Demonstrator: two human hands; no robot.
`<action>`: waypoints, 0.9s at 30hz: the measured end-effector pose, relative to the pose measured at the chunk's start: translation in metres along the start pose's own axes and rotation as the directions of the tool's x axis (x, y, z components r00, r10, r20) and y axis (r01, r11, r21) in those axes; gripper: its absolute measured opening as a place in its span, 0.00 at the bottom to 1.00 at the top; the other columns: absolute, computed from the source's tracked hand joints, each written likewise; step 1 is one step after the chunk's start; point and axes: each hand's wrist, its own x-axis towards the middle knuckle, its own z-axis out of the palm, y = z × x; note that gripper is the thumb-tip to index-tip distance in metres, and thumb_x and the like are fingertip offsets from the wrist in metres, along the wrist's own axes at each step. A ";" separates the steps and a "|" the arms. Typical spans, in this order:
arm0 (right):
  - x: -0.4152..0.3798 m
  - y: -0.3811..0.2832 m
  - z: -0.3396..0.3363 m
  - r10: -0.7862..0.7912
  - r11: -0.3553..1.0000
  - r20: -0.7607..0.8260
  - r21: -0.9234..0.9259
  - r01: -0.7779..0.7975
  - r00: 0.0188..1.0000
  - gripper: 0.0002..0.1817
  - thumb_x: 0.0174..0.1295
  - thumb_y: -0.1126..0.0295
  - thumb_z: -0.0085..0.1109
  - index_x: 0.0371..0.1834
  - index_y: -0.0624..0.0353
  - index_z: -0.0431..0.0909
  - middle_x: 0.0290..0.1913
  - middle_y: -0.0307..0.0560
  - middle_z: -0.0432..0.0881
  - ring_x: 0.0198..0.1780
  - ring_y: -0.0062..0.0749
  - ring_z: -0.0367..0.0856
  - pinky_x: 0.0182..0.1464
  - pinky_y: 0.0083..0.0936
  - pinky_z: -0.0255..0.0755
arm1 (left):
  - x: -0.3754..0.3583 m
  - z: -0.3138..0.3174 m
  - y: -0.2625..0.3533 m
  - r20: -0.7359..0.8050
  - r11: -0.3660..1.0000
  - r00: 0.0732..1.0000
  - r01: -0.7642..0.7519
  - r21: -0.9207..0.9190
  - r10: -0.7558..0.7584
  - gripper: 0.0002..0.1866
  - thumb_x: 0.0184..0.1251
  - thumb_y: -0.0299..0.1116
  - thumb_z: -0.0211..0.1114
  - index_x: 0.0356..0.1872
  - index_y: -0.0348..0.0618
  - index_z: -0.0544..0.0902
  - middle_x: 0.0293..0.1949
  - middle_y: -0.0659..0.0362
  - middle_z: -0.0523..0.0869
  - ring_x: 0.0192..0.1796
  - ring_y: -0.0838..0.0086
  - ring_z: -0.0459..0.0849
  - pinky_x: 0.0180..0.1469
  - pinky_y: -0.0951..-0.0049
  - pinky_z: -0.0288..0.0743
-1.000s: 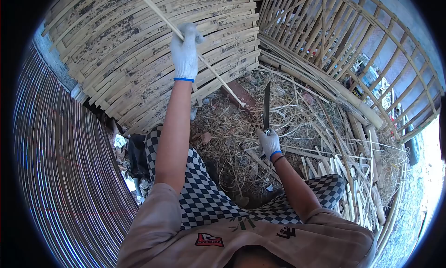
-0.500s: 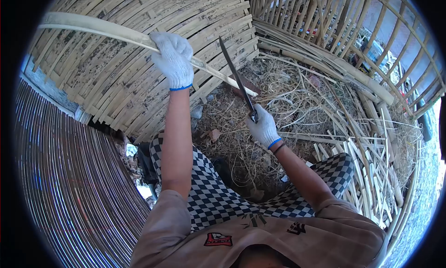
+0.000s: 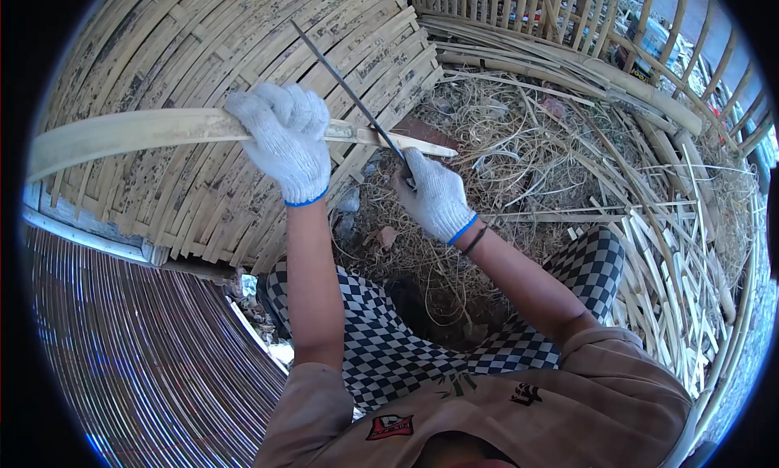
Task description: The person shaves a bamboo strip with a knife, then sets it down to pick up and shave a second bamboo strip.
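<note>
A long pale bamboo strip (image 3: 162, 129) runs from the left edge to a pointed end right of centre. My left hand (image 3: 284, 139), in a white knit glove with a blue cuff, is closed round the strip's middle. In my right hand (image 3: 434, 194), gloved the same way, is the handle of a long dark knife (image 3: 337, 77). Its blade points up and to the left and crosses the strip near the narrow end. Most of the knife's handle is hidden by my fingers.
A woven bamboo panel (image 3: 203, 54) fills the upper left. Curly shavings (image 3: 503, 135) cover the ground ahead. Split bamboo pieces (image 3: 669, 289) lie in a pile at the right, and a bamboo fence (image 3: 584, 17) stands at the back. Ridged dark sheeting (image 3: 154, 354) is at the lower left.
The strip's left part has swung lower and its broad face now shows. My left hand has moved down slightly. My right hand and the knife have moved left, bringing the blade across the strip.
</note>
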 end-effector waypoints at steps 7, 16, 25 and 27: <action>-0.001 0.040 0.022 0.202 0.979 0.119 -0.039 -0.199 0.972 0.16 0.62 0.66 0.62 0.51 0.59 0.73 0.32 0.62 0.85 0.39 0.62 0.85 0.41 0.54 0.78 | 0.009 -0.028 0.001 -0.066 0.997 0.997 0.038 -0.064 -0.042 0.30 0.81 0.59 0.50 0.17 0.56 0.62 0.14 0.69 0.55 0.15 0.79 0.48 0.18 0.74 0.48; -0.002 0.067 0.028 0.290 0.955 0.154 0.014 -0.296 0.945 0.15 0.61 0.68 0.61 0.50 0.57 0.72 0.38 0.59 0.87 0.42 0.58 0.87 0.43 0.52 0.79 | 0.005 -0.006 0.000 -0.020 0.995 0.998 0.059 0.075 -0.058 0.33 0.80 0.62 0.50 0.14 0.57 0.59 0.12 0.69 0.54 0.14 0.79 0.47 0.17 0.74 0.46; 0.002 0.016 0.008 0.062 0.997 0.114 -0.042 -0.058 0.992 0.17 0.61 0.66 0.65 0.50 0.55 0.73 0.36 0.56 0.85 0.40 0.55 0.87 0.40 0.48 0.80 | 0.013 -0.019 0.000 0.009 0.998 0.999 0.043 0.051 -0.043 0.33 0.81 0.62 0.47 0.15 0.57 0.60 0.12 0.69 0.56 0.13 0.79 0.49 0.15 0.75 0.45; -0.001 0.042 0.019 0.093 0.994 0.106 -0.060 -0.087 0.990 0.17 0.61 0.66 0.65 0.50 0.55 0.72 0.36 0.56 0.85 0.41 0.55 0.87 0.40 0.48 0.80 | 0.012 -0.020 0.001 0.058 0.995 0.998 0.005 0.103 -0.011 0.32 0.82 0.61 0.46 0.16 0.56 0.62 0.13 0.68 0.57 0.14 0.79 0.50 0.14 0.76 0.47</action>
